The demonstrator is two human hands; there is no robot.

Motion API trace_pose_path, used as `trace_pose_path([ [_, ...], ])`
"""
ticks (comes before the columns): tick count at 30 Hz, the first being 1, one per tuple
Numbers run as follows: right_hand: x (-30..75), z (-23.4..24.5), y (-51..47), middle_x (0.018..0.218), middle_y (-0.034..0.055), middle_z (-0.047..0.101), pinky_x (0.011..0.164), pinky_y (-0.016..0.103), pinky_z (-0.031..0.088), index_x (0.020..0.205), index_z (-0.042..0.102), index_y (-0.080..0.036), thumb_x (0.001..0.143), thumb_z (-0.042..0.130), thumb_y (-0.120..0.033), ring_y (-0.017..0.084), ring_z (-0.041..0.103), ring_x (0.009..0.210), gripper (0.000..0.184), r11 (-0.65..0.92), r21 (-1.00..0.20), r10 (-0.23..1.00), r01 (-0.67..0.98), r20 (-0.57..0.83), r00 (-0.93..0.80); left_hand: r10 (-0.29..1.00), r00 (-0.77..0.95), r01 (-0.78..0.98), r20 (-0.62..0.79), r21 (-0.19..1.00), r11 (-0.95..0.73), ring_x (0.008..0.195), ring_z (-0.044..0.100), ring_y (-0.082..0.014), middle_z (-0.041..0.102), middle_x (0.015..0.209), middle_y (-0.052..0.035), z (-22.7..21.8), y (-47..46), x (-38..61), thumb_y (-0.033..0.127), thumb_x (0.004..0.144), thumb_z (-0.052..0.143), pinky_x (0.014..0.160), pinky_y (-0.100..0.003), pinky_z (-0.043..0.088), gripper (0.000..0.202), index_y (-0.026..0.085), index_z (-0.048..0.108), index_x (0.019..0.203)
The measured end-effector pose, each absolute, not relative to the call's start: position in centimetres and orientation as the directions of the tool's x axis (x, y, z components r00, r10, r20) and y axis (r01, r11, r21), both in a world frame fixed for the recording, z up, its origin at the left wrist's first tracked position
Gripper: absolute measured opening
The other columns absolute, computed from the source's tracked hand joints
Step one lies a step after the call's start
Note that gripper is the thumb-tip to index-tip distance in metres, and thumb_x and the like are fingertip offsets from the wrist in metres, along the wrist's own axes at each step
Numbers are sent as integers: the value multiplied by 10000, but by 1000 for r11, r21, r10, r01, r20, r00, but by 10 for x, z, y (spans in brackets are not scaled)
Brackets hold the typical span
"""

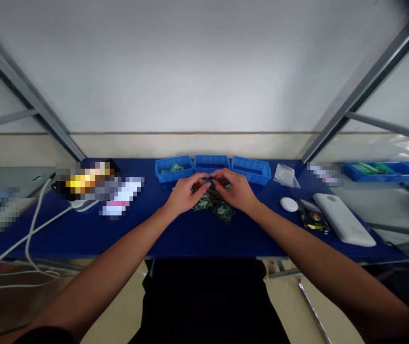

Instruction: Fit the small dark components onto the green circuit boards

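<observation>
My left hand (184, 195) and my right hand (239, 192) meet above the middle of the blue table. Thumbs and fingertips of both are pinched together around a small dark piece, too tiny and too covered to name. Right below them lies a pile of small green pieces (225, 210) with thin metal, wire-like parts; my hands hide its upper portion. Just beyond my fingers stand a left blue bin (159, 174) with some green and pale pieces in it, a middle blue bin (211, 159) and a right blue bin (257, 177).
On the right lie a clear plastic bag (285, 176), a white round case (289, 204), a black packet (312, 215) and a long white device (343, 220). A white cable (34, 224) crosses the table's left side, near blurred items. Metal posts flank the table.
</observation>
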State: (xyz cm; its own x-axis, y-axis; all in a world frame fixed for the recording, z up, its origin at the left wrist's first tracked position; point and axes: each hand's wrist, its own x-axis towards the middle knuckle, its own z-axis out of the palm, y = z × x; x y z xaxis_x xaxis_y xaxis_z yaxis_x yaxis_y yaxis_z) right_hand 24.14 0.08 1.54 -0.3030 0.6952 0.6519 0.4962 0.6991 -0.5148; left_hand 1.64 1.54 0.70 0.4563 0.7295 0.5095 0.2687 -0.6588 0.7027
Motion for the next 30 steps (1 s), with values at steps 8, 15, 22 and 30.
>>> trace_pose_path([
  [8,241,16,0,977,43,711,671,313,583,1026,711,-241,976,712,-235,168,685,775,51,711,-517,679,476,680,-276,685,448,207,574,680,-704,1105,780,-233,778,1284,-92,4,17,20,320,1056,598,947,-396,664,334,243,707,1362],
  [15,238,13,1,1096,54,728,861,374,621,1189,690,-266,970,659,-150,196,724,909,250,743,-501,668,443,589,-454,722,393,241,569,694,-678,1114,776,-246,775,1259,-89,4,21,19,270,993,687,961,-424,669,319,243,726,1308],
  [22,235,21,-5,1094,72,733,805,378,630,1174,702,-268,1029,626,-219,207,722,880,171,737,-475,657,481,671,-345,826,237,157,512,818,-553,974,809,-238,789,1110,-70,-2,25,20,321,962,741,863,-431,686,155,210,639,1001],
  [30,240,19,1,1195,81,749,954,438,617,1128,745,-279,1034,625,-209,245,732,1092,168,754,-452,629,476,705,-328,779,275,289,563,725,-626,931,803,-216,829,1035,-46,1,28,18,284,951,769,856,-388,652,136,236,710,1064],
])
